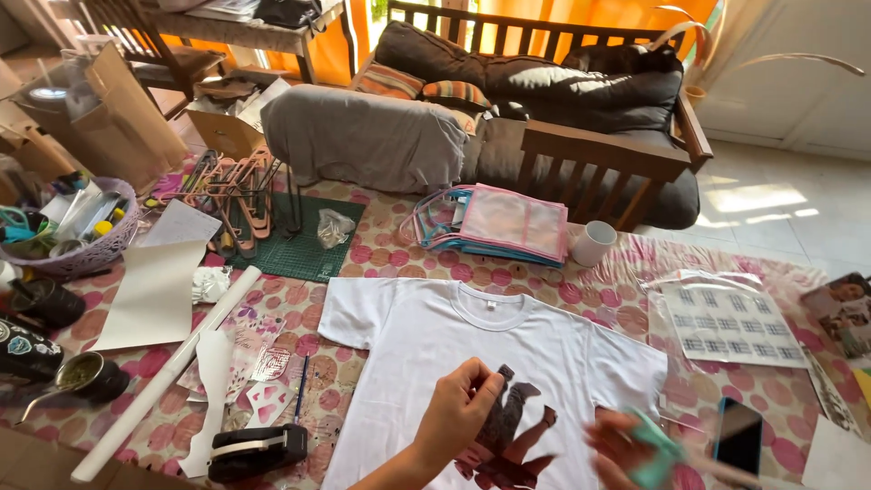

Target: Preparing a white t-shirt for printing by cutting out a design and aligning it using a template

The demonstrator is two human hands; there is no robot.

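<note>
A white T-shirt [426, 345] lies flat, front up, on the table with the dotted cloth. My left hand [454, 408] pinches the top of a dark cut-out figure [508, 422] with pink patches and holds it against the shirt's chest. To its right my right hand [631, 449] is blurred and grips a small teal tool [658, 454] just above the shirt's lower right part.
A phone [739, 436] lies right of the shirt, a sheet of small prints in clear film [730, 318] beyond it. A white mug [594, 243], pink folders [508, 222], green cutting mat [304, 245], paper roll [163, 381], tape dispenser [259, 449] and basket [77, 245] surround it. A sofa [544, 118] stands behind.
</note>
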